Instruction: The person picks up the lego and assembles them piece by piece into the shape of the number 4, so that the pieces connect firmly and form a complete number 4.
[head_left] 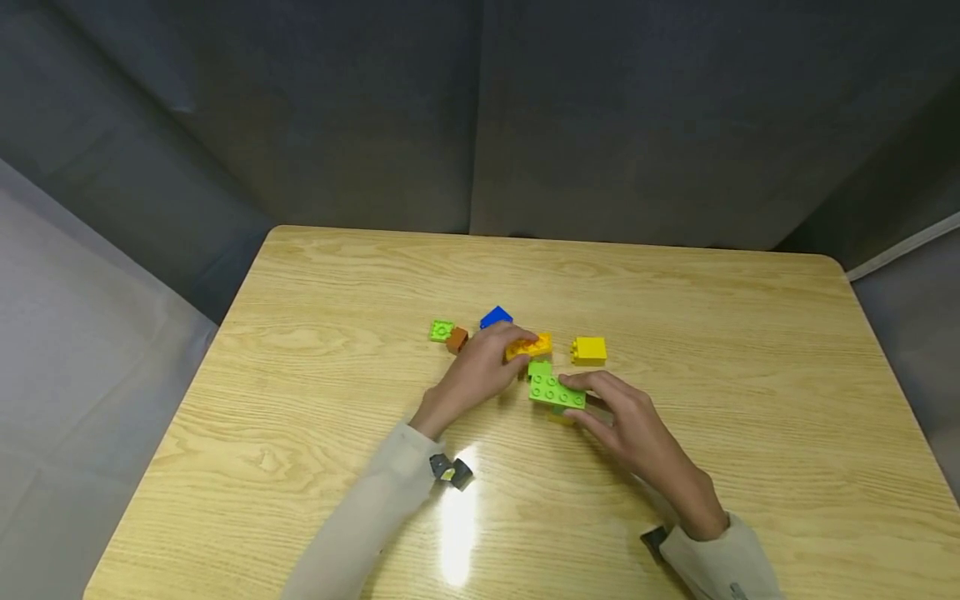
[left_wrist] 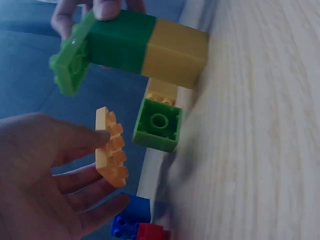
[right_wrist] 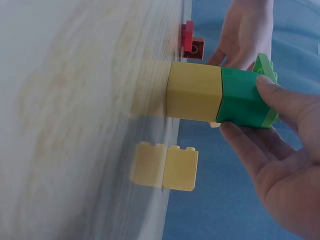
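An orange flat toy brick [head_left: 542, 342] with studs is pinched between thumb and fingers of my left hand [head_left: 480, 367], just above the table. My right hand [head_left: 637, 425] grips a stack by its upper part. That stack has a light green flat brick [head_left: 557, 392] on top, a dark green brick [right_wrist: 245, 97] in the middle and a yellow brick [right_wrist: 194, 92] at the bottom, close over the tabletop. Between the hands lies a small light green brick [left_wrist: 159, 125], its hollow underside facing the left wrist camera.
A loose yellow brick [head_left: 589, 351] lies right of the hands. Beyond the left hand is a blue sloped brick [head_left: 496, 317]; left of it are a brown brick [head_left: 457, 339] and a light green piece [head_left: 441, 331]. A red brick [right_wrist: 187, 36] shows too. Dark curtain [head_left: 480, 117] hangs behind the table.
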